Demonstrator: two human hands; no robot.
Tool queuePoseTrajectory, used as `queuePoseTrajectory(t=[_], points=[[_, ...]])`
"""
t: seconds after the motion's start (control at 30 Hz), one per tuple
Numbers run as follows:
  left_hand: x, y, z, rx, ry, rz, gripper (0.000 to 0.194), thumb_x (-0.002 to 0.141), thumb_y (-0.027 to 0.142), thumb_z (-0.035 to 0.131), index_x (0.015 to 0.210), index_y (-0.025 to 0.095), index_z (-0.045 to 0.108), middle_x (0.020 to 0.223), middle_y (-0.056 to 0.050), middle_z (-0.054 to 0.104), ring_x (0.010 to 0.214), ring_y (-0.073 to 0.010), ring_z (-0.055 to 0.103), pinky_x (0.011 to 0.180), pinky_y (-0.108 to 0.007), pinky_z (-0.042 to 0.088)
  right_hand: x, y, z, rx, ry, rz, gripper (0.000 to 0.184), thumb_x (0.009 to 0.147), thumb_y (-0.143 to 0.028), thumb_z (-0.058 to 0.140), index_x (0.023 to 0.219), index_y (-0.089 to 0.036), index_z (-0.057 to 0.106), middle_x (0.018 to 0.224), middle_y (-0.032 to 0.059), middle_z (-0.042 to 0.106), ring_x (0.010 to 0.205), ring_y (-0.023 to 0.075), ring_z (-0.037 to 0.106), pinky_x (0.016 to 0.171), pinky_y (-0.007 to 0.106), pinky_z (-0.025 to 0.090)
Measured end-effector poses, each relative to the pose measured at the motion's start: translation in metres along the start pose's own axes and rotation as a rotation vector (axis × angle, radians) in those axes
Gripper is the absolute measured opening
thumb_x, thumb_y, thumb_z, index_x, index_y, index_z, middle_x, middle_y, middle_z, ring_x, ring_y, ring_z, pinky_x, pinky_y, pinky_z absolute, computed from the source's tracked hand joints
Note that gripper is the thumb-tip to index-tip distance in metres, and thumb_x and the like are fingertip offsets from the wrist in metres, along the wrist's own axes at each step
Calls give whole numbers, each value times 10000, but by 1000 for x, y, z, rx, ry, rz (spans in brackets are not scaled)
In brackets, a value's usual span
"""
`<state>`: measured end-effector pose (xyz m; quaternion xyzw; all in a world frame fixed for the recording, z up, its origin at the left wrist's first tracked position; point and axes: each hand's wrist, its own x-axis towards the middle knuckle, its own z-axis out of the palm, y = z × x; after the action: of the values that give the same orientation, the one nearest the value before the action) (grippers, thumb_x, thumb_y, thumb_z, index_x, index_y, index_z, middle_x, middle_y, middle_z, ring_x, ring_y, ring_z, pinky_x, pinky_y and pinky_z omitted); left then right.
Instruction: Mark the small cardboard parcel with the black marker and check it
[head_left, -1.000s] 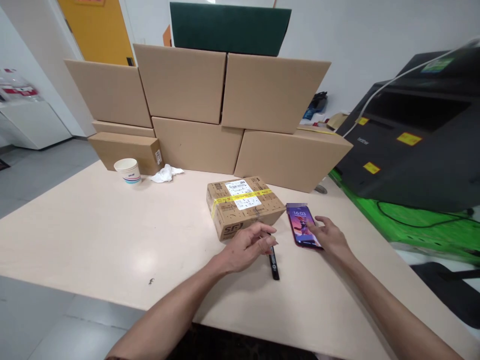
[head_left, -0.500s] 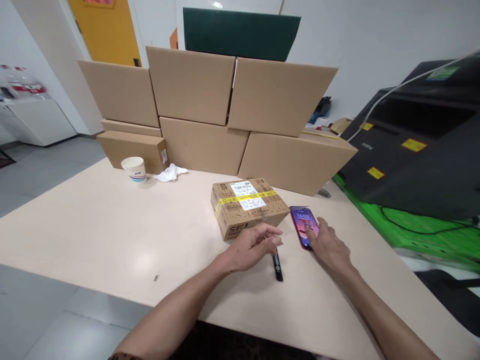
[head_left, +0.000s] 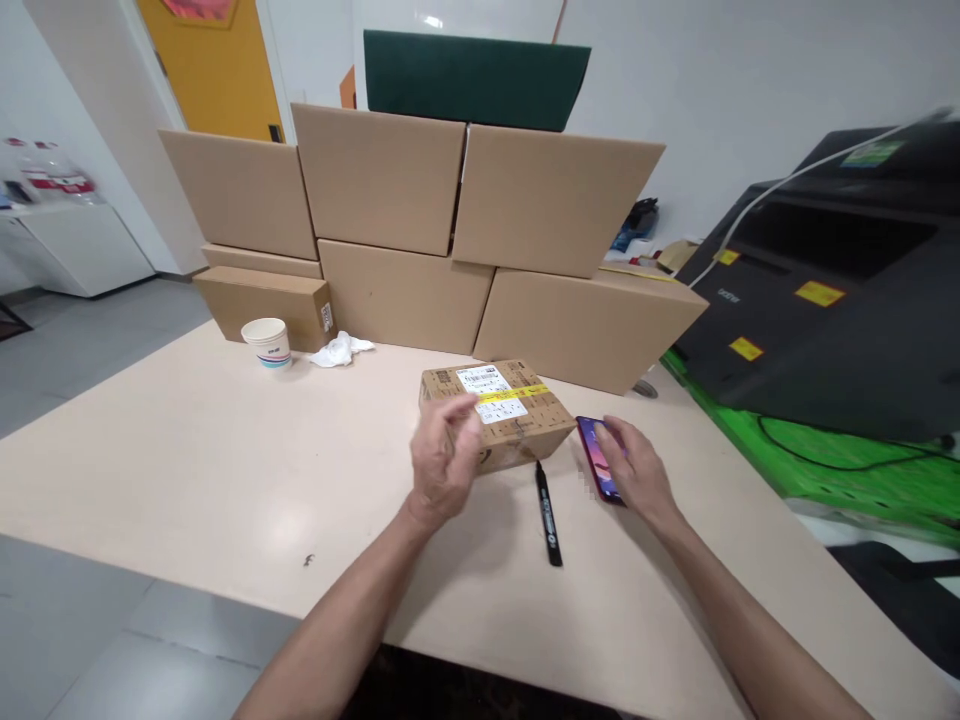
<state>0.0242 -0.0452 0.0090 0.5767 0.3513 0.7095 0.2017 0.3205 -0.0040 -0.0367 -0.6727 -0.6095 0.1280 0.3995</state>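
Cardboard parcel is met at its near corner by the loosely curled, empty left hand; the phone is pinned flat by the right hand, the black marker lying free on the counter.

A paper cup stands beside what looks like crumpled tissue.

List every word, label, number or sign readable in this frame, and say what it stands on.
Nothing reads clearly.
Small parcel: white label and yellow tape, print too small.
Black marker: white print, blurred.
Paper cup: blue mark, unreadable.
Black machine: yellow stickers and a small white word, too small.
Phone under right hand: screen text unreadable.
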Motion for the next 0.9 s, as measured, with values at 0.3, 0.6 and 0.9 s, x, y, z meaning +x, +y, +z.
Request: queuePoseTrajectory(t=[0.3, 0.6, 0.9], points=[[30, -41, -14, -145, 81, -824, 520, 786, 493, 760, 1179, 172, 649, 1316, -199, 689, 1307, -411, 609, 1050, -554, 515, 34, -63, 43, 707, -323, 200, 590, 733, -765, 716, 1008, -248, 790, 1182, 72, 793, 1160, 306, 675, 995, 424, 513], [37, -41, -27, -305, 49, -419, 555, 844, 447, 733, 1342, 257, 579, 1496, -102, 574, 1439, -307, 474, 1182, -487, 389, 40, -79, 53, 972, -126, 88, 562, 733, -793, 690, 945, -276, 757, 1151, 47, 791, 1134, 263, 684, 926, 395, 511], [39, -38, -26, -251, 63, -598, 566, 903, 698, 572, 1266, 283, 699, 1465, -54, 637, 1409, -310, 518, 1076, -424, 464, 29, -81, 49, 957, -168, 40, 442, 852, -665, 666, 1050, -280, 753, 1222, 35, 763, 1162, 243, 659, 955, 381, 473]])
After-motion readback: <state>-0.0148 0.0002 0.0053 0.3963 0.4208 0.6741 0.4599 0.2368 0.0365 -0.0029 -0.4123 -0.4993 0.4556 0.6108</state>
